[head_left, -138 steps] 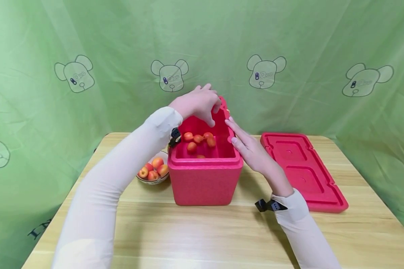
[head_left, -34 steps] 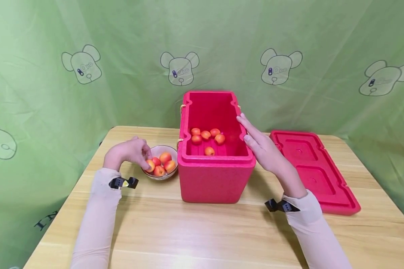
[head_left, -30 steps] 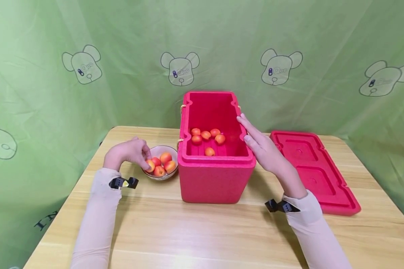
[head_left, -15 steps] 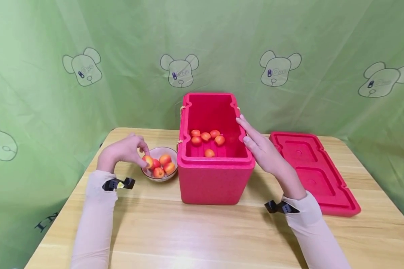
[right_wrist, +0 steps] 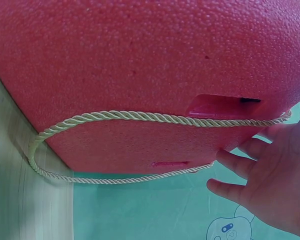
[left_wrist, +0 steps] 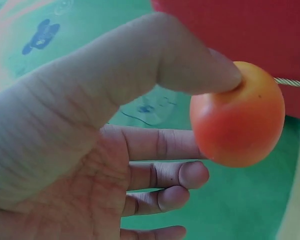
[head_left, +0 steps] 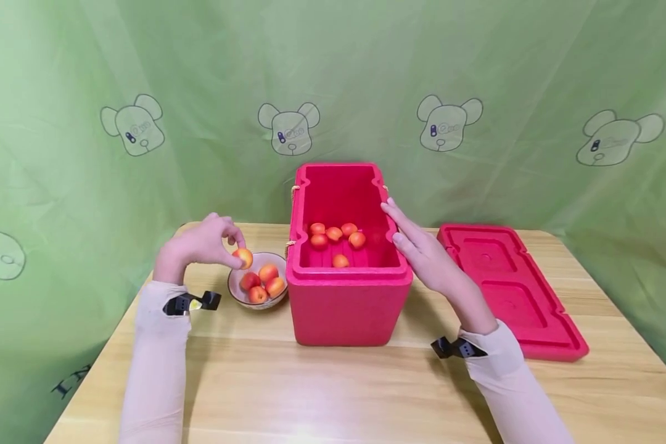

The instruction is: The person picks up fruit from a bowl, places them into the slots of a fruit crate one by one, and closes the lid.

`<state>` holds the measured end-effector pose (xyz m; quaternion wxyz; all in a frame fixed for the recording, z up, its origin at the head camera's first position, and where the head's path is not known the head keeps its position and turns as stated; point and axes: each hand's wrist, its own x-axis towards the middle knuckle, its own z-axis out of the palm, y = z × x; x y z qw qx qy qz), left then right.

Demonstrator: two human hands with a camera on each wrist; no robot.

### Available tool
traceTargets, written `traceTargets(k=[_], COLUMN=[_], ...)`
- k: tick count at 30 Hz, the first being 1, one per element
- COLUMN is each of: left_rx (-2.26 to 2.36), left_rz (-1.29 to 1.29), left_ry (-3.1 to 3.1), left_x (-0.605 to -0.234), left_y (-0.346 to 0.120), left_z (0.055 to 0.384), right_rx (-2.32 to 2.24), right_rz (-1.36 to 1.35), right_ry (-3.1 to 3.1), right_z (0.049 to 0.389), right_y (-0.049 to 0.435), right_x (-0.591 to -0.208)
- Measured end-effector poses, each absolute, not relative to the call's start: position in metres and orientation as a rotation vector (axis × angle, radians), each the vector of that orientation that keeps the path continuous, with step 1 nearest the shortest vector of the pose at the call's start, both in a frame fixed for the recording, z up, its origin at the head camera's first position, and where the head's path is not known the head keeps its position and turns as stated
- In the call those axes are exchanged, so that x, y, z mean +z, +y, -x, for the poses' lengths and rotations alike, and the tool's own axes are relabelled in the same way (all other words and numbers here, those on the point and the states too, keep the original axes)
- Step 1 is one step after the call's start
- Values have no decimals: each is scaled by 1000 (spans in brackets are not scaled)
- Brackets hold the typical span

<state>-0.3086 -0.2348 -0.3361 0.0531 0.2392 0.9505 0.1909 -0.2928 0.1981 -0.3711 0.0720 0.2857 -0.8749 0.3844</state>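
Note:
In the head view my left hand (head_left: 200,248) pinches an orange-red apricot (head_left: 243,258) between thumb and forefinger, just over the left rim of a bowl (head_left: 282,259). The left wrist view shows that apricot (left_wrist: 240,117) close up, the thumb pressing its top and the other fingers loosely bent. Several apricots (head_left: 258,295) lie in the bowl. Beside it stands a red foam box (head_left: 346,311), its top uncovered, with several apricots (head_left: 341,261) on its floor. My right hand (head_left: 430,262) rests with straightish fingers along the box's right rim.
A red lid (head_left: 510,290) lies flat on the wooden table (head_left: 244,394) right of the box. A twisted cord (right_wrist: 125,116) hangs from the box's side in the right wrist view. Behind the table hangs a green cloth (head_left: 361,55) with bear drawings.
My left hand came from over the box to the bowl, took hold of an apricot there and lifted it slightly. The right hand stays on the box's rim.

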Motion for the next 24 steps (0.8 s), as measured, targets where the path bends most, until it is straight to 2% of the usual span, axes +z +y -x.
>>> traceTargets(k=[13,24], left_rx=[571,518], left_rz=[-722,-877], left_ry=[2978,3039], left_x=[-266,-216], left_y=[-207,-163], left_z=[305,307], right_rx=[1125,1120], right_rz=[-877,-865], right_ry=[-2598,-2608], right_z=[293,292], right_y=[198,199], right_x=[-371,-372])
